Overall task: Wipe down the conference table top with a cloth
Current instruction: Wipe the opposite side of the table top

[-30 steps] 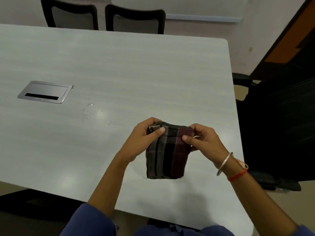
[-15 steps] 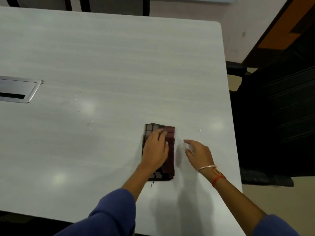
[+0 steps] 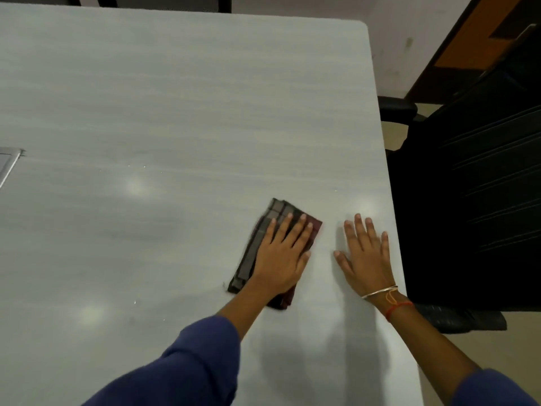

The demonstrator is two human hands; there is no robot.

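Note:
A folded dark plaid cloth (image 3: 270,213) lies flat on the pale grey conference table (image 3: 175,98), near its right edge. My left hand (image 3: 282,254) presses on the cloth with straight, spread fingers and covers most of it. Just right of the cloth, my right hand (image 3: 366,253) lies flat on the bare table top, fingers straight, holding nothing. A few tiny water droplets (image 3: 143,167) dot the table left of the cloth.
A black office chair (image 3: 474,186) stands close against the table's right edge. A metal cable hatch (image 3: 7,165) is set into the table at the far left. Dark chair backs (image 3: 164,1) show beyond the far edge.
The cloth, held up by both hands a second ago, now lies on the table. My left hand has spread flat on it and turned it slantwise; my right hand has flattened onto the table.

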